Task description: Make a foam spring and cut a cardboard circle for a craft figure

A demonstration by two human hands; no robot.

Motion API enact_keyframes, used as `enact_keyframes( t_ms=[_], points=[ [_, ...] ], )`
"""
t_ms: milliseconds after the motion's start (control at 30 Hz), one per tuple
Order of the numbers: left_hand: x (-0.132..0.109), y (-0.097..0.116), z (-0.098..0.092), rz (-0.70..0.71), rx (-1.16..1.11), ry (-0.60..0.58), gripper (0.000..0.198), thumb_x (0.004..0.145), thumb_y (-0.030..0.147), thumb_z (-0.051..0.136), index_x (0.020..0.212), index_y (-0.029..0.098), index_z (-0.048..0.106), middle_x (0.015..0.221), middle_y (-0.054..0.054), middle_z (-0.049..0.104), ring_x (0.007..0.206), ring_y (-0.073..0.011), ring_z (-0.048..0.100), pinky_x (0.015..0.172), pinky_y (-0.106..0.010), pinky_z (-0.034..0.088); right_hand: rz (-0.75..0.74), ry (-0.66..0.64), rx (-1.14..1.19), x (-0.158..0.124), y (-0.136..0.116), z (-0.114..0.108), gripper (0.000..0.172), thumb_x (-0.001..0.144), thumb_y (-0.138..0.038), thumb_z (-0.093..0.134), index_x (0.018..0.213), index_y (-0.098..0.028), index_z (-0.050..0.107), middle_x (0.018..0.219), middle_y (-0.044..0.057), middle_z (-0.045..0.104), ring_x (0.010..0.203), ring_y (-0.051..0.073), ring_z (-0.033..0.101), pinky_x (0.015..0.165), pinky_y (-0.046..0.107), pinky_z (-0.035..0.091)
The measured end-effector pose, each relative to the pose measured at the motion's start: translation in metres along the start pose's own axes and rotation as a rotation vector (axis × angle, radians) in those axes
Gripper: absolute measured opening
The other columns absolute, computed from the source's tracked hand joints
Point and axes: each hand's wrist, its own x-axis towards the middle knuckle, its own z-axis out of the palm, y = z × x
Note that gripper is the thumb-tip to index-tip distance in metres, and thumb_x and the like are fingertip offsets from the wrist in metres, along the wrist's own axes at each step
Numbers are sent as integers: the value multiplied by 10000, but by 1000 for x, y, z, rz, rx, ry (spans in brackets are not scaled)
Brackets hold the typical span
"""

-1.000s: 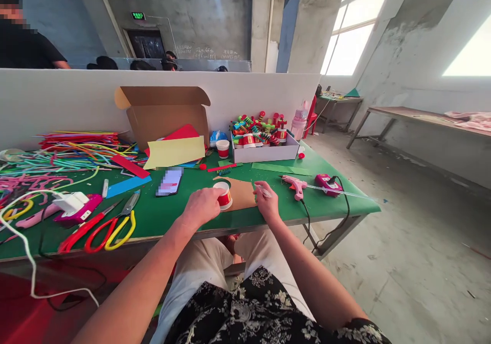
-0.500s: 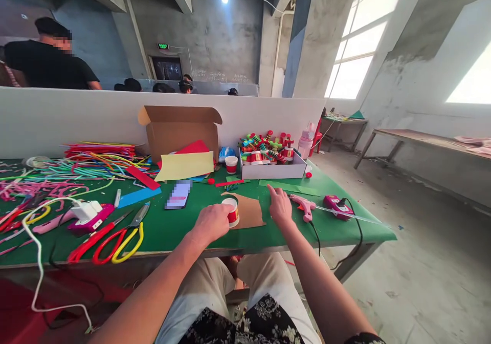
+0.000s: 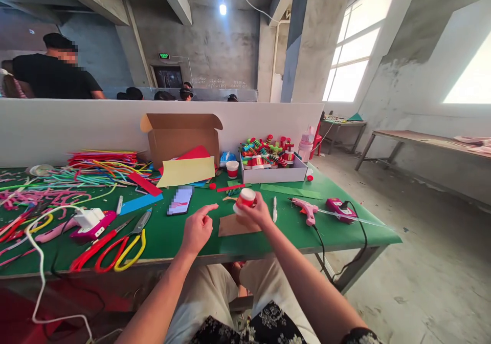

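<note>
My right hand (image 3: 258,212) is closed round a small red-and-white paper cup (image 3: 246,198), held a little above the table. My left hand (image 3: 197,229) holds nothing; its index finger points toward the cup while the other fingers curl in. Under the cup lies a piece of brown cardboard (image 3: 230,226), partly hidden by my right hand. To the right of that hand is a slim white pen-like object (image 3: 275,210). Behind the cup sit a dark green coil (image 3: 233,192) and a red paper strip (image 3: 230,188).
A pink glue gun (image 3: 307,210) lies at right, its cord hanging off the green table (image 3: 207,249). Scissors (image 3: 130,241) and a phone (image 3: 180,200) lie left. Behind are a white box (image 3: 274,174) of colourful figures, another cup (image 3: 232,169) and pipe cleaners (image 3: 103,167).
The cup has passed from my left hand to my right and been lifted off the cardboard. My left hand has drawn back left; the white pen-like object now shows.
</note>
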Motion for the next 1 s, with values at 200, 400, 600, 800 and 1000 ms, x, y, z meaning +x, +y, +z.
enact_keyframes(
  t_ms=[200,400,600,800,1000],
  points=[
    [-36,-13,35,229,162,-13,364,810,96,445,1052,191,699,1176,-85,699,1023,-221,640,888,-387,518,194,229,-396,51,-17,-44,541,619,-271,749,1103,-147,542,1128,174,656,1106,327,604,886,403,469],
    [-53,-4,42,349,391,-88,435,935,401,462,1298,184,562,1298,-132,625,1283,-290,480,1007,-482,404,-51,276,-90,-17,-21,-30,438,768,-509,599,1062,-183,602,1030,117,682,882,234,632,781,363,497],
    [-86,-2,23,403,440,-98,354,887,210,551,1239,196,583,1190,-106,665,1074,-241,581,924,-418,445,375,-279,355,-162,-13,-5,466,721,-644,638,661,-183,632,595,20,621,512,132,531,525,269,443],
    [-131,19,24,358,401,-18,265,913,130,461,1076,199,658,1025,-83,681,894,-210,600,836,-373,485,579,-50,676,-178,-1,3,354,644,-531,765,828,-258,635,867,44,706,715,201,640,659,335,531],
    [-110,9,-13,251,285,-91,342,928,351,506,1234,225,594,1251,-105,612,1129,-251,561,966,-398,450,520,-86,681,-164,6,-5,327,663,-478,747,915,-292,652,1037,63,727,896,268,675,745,372,543]
  ],
)
